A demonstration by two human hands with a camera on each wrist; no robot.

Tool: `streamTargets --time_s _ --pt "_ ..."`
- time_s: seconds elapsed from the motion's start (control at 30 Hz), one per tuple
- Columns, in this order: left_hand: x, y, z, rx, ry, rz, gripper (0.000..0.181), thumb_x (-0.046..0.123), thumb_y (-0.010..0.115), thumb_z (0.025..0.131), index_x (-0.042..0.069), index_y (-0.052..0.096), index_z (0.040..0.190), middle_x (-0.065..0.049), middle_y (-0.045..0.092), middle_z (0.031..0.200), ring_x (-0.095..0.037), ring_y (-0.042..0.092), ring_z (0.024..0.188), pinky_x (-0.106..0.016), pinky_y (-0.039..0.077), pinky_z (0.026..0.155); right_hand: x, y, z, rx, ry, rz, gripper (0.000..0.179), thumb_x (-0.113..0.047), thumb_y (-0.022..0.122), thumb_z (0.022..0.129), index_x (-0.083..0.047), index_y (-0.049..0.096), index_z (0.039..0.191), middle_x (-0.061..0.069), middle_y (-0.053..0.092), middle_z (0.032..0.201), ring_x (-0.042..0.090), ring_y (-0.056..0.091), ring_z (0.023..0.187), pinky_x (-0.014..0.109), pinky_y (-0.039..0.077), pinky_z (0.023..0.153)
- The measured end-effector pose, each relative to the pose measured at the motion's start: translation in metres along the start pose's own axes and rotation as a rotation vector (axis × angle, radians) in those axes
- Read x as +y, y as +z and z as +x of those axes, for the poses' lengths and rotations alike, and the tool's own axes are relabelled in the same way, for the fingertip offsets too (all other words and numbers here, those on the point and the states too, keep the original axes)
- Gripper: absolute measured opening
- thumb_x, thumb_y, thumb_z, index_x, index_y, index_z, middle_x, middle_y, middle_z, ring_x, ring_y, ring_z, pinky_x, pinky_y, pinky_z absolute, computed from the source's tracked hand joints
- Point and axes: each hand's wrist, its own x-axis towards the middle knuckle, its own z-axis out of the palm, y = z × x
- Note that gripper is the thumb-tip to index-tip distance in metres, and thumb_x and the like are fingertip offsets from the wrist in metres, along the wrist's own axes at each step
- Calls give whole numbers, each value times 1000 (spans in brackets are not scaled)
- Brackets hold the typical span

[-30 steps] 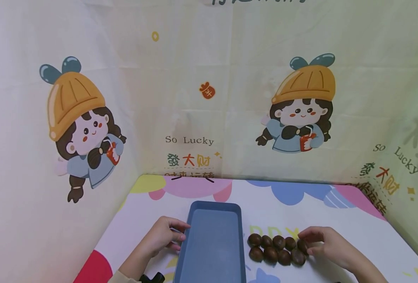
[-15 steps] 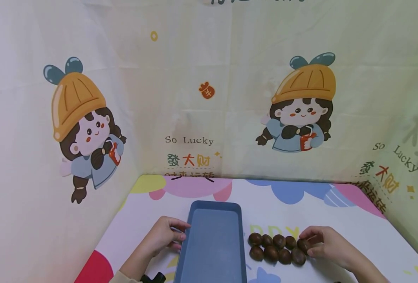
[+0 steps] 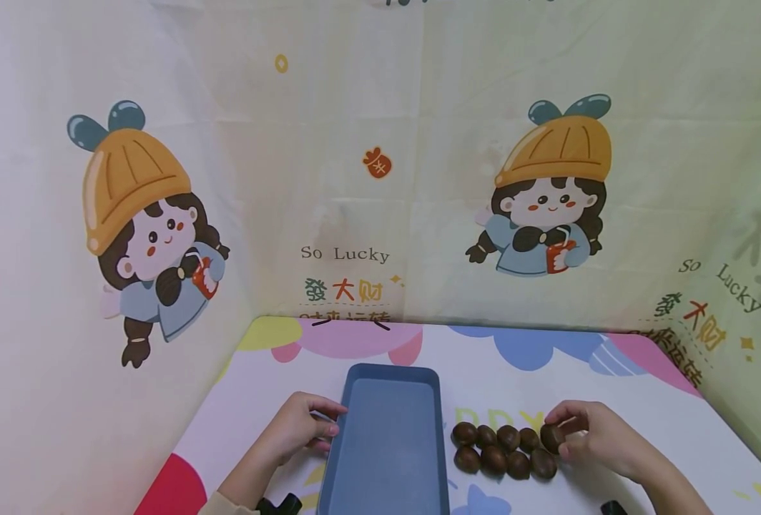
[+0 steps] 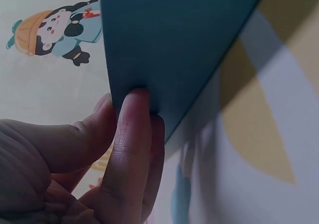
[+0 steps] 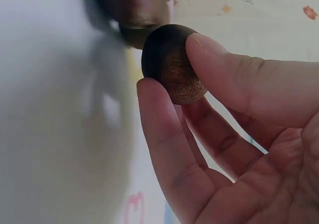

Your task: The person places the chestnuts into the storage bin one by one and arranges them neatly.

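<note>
The person's right hand is pinching a chestnut between the thumb and a fingertip, while the other fingers are bending loosely behind it. The left hand is resting against a blue tray, its fingers slightly bent and apart, touching the tray's left side rather than wrapping round it.

The pinched chestnut is sitting at the right end of two short rows of other chestnuts, four in each, lying on the patterned table. It is well apart from the left hand, with the tray and both rows coming between them. Whether it is touching the table or hanging just above it cannot be told.

The left wrist view is showing one fingertip pressing the outer face of the tray wall and the thumb meeting its edge, details that the head view is making hard to see. The right wrist view is showing the pinch up close, with the chestnut's pale, rough end facing the palm and a blurred brown shape appearing beyond it.
</note>
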Motion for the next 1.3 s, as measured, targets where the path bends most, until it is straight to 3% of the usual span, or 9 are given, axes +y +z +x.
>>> streamTargets --time_s 0.13,0.37,0.6,0.93,1.2,1.3 --pt "0 0 0 1 2 -3 34 -11 79 87 -3 80 121 -12 76 107 -13 70 75 -34 66 61 -11 -6 5 10 15 -11 37 -2 83 81 -2 72 116 10 78 114 16 73 102 21 54 80" --pt "-1 1 -1 2 5 1 34 -11 79 88 -2 80 121 -12 76 108 -14 70 75 -34 66 61 -28 -7 15 2 -58 -40 35 -7 86 84 -4 72 116 6 80 113 9 73 102 27 57 84" --pt "-2 2 -1 11 12 6 34 -11 80 87 -2 80 120 -12 76 107 -14 70 74 -34 66 61 -49 0 33 -13 -63 -45 34 -7 88 83 -7 74 113 6 77 111 25 71 107 39 58 90" --pt "-2 3 -1 14 4 -20 35 -12 78 87 -3 79 121 -14 75 109 -14 70 74 -34 66 60 -80 15 59 -49 -122 -59 30 -9 88 86 -12 74 113 3 77 109 26 71 107 55 58 97" --pt "-2 3 0 23 2 -11 35 -11 80 87 -2 80 121 -14 75 110 -14 69 73 -34 66 60 -99 32 82 -73 -199 -27 28 -6 86 87 -14 75 112 4 76 108 23 73 105 32 61 87" --pt "-3 2 0 26 -3 -13 35 -10 80 87 -2 80 121 -14 75 110 -14 69 73 -35 66 60 -106 39 89 -83 -208 2 28 -6 86 87 -14 75 112 5 77 107 23 73 104 32 61 85"
